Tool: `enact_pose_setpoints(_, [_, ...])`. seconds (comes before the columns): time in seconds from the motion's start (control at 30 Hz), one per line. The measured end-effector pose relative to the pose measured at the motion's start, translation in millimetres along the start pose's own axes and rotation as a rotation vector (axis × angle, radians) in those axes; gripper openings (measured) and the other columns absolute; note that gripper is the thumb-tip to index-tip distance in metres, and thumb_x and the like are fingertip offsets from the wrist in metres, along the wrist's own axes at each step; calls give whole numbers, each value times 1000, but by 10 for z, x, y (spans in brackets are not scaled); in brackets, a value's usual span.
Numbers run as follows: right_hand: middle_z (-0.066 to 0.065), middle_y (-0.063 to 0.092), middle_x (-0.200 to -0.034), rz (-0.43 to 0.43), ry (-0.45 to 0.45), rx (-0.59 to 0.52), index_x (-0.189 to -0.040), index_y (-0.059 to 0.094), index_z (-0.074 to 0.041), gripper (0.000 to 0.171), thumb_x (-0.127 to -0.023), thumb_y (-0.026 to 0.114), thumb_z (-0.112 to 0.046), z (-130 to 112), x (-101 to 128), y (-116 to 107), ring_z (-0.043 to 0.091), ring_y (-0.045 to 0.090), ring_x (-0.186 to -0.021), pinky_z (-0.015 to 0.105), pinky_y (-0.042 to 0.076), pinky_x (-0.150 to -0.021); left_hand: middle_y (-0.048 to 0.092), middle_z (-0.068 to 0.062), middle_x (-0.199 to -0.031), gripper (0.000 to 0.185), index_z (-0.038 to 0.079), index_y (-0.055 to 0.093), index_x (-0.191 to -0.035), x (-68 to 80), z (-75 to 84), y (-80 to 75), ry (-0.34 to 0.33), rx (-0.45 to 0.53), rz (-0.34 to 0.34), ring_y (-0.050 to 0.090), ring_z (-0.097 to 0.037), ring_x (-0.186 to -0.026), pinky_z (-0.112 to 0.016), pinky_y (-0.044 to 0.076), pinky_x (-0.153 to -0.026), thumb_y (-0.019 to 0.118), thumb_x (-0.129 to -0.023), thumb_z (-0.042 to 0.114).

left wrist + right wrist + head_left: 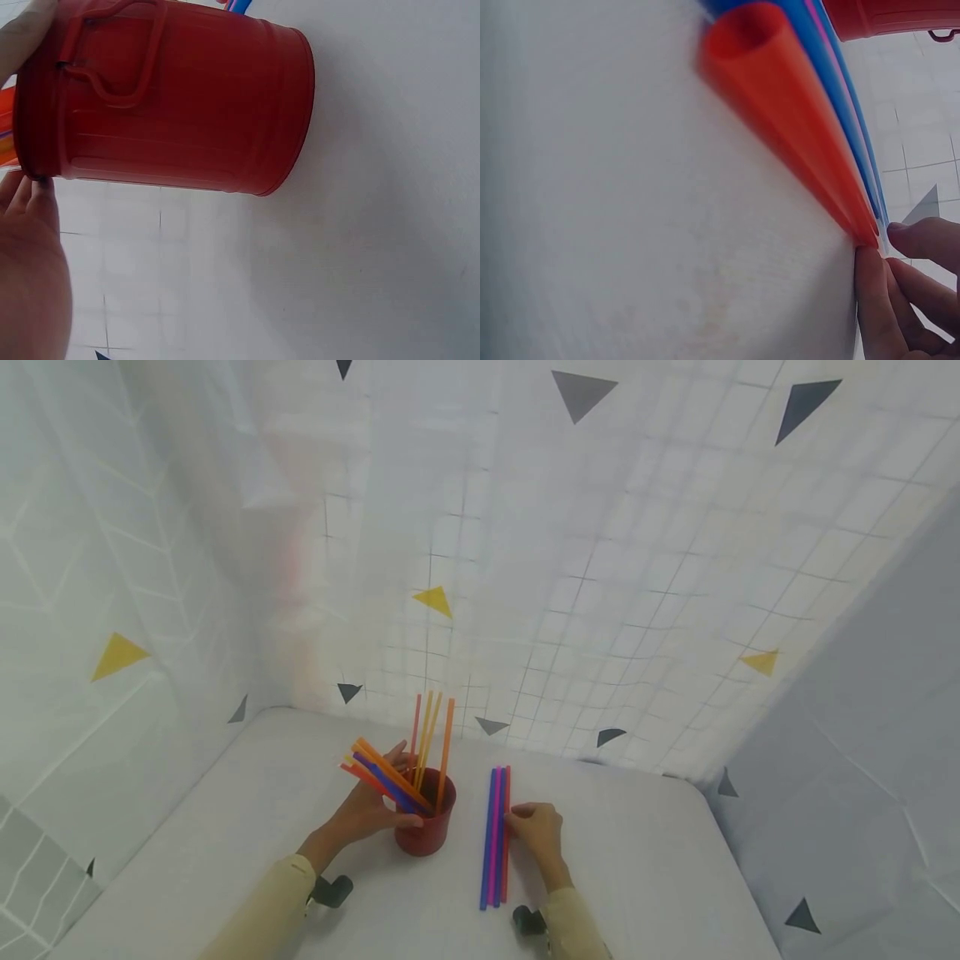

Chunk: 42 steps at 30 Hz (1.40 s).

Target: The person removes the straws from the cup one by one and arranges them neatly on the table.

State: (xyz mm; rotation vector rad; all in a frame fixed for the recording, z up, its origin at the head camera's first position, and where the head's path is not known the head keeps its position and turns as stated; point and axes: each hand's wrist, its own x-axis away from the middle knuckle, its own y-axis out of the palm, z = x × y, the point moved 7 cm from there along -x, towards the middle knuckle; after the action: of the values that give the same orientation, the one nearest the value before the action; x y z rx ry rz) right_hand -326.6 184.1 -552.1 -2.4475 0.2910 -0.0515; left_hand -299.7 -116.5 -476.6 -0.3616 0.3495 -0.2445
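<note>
My left hand (367, 810) holds a small red metal bucket (423, 839) by its rim, thumb on the near side and fingers on the far side. A wire handle (112, 94) is fixed to the bucket's wall in the left wrist view. Several orange, yellow, red and blue plastic straws (447, 743) stand in it, some leaning left over the hand. To the right, a row of straws lies side by side on the table, blue and pink ones (492, 835) beside a red straw (787, 120). My right hand (538, 833) pinches the red straw at the row's right edge.
A white-covered table (637, 860) lies under everything, with its right edge (738, 860) beside a grey-white sheet. Behind the table hangs a pale curtain (525, 568) with grid lines and coloured triangles. A dark camera mount (528, 920) sits at the right wrist.
</note>
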Motion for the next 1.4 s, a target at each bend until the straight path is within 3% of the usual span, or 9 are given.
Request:
enact_pose_setpoints(0.3, [7,72,-85,7,-4,-85,-96,75,-2,21,-84,77,-20,-59,-58,-42,15,68,-71,32,58,-66,45,-12,-147,108,18,17,-157,-4,47,7,17,6,-33,42,-34,-135,-61,34,-105,87,-73,16])
enact_pose_setpoints(0.53, [4,73,-88,82,-144,-170,-100,76,-9,23,-84,77,-26,-575,-125,-238,15,69,-76,33,58,-69,45,-12,-147,110,18,19,-156,11,104,-35,29,-10,-47,42,-33,-135,-61,36,-104,87,-71,30])
enact_pose_setpoints(0.8, [2,73,-89,88,-317,-231,-99,76,-10,22,-84,78,-25,-1219,-174,-332,16,69,-81,32,58,-71,45,-15,-146,109,16,19,-156,8,131,-50,39,-24,-50,43,-34,-134,-59,36,-104,86,-73,29])
enact_pose_setpoints(1.13, [-2,74,-86,40,-391,-237,-95,78,-14,17,-80,81,-21,-1653,-113,-136,14,70,-80,31,58,-72,49,-12,-143,107,19,21,-156,-22,35,-24,44,-16,0,45,-33,-133,-62,34,-104,87,-72,12])
enact_pose_setpoints(1.4, [-3,74,-92,-63,-340,-255,-102,76,-11,25,-81,80,-25,-1639,-34,137,12,69,-86,30,57,-77,50,-2,-144,110,33,21,-155,-65,-210,-13,56,-29,9,47,-28,-132,-61,36,-104,89,-70,27])
